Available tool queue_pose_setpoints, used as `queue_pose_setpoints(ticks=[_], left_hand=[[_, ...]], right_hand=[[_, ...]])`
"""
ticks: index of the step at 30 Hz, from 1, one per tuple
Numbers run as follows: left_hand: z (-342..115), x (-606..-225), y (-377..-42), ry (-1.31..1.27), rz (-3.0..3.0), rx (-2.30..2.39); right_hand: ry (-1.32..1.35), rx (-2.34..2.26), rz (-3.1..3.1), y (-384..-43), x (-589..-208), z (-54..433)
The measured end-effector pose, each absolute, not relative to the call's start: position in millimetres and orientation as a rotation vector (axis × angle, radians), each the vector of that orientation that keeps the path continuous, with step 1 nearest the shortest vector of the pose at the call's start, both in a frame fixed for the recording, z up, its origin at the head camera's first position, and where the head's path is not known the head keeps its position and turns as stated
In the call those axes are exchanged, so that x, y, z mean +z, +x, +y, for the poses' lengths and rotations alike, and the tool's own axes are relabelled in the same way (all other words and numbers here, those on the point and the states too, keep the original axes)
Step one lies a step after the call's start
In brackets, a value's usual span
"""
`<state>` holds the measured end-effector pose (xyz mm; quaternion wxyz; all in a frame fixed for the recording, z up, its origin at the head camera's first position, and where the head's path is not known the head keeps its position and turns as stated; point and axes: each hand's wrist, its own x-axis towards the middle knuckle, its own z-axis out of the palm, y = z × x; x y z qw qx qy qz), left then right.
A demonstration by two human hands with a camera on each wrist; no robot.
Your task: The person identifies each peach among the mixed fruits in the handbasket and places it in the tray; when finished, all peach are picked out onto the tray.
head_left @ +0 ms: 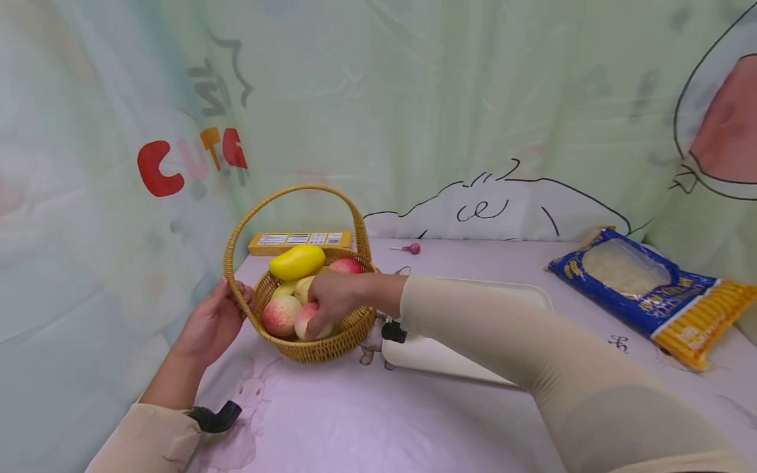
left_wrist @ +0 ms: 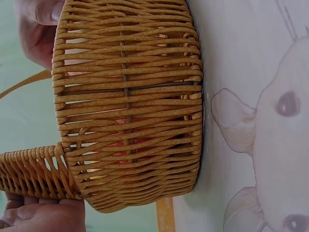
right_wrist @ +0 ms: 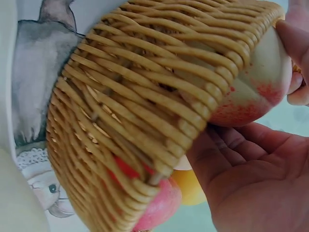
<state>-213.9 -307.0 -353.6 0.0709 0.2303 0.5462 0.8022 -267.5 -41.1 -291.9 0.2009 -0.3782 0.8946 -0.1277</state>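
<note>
A wicker basket (head_left: 319,349) with a tall arched handle (head_left: 307,188) stands upright on the table, holding several fruits. My left hand (head_left: 209,325) grips the handle's lower left end; in the left wrist view its fingers (left_wrist: 46,217) lie behind the woven strip. Reaching into the basket from the right, my right hand (head_left: 338,294) holds a pale peach with red speckles (right_wrist: 263,79) near the front rim. Beside it lies another peach (head_left: 280,315). A yellow mango (head_left: 298,263) rests on top at the back, and a red-pink fruit (head_left: 345,265) sits at back right. Fruits underneath are partly hidden.
Right of the basket lies a white tray (head_left: 449,361), partly covered by my right forearm. A blue and yellow bag (head_left: 644,282) lies at far right. Behind are a yellow box (head_left: 298,243) and a lollipop (head_left: 414,248). Printed curtains close off the left and back.
</note>
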Motion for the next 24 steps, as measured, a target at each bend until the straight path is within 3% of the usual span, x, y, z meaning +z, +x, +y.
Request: queue_pose_setpoints(ticks=[14, 24], left_hand=[[-307.2, -355.1, -214.5, 0.697, 1.636, 2.389], [-308.3, -354.9, -212.7, 0.702, 1.586, 2.4]], right_hand=[[-1.153, -0.588, 2.542, -266.0, -295.7, -17.1], [-1.024, -0.706, 2.595, -259.5, -296.4, -3.9]])
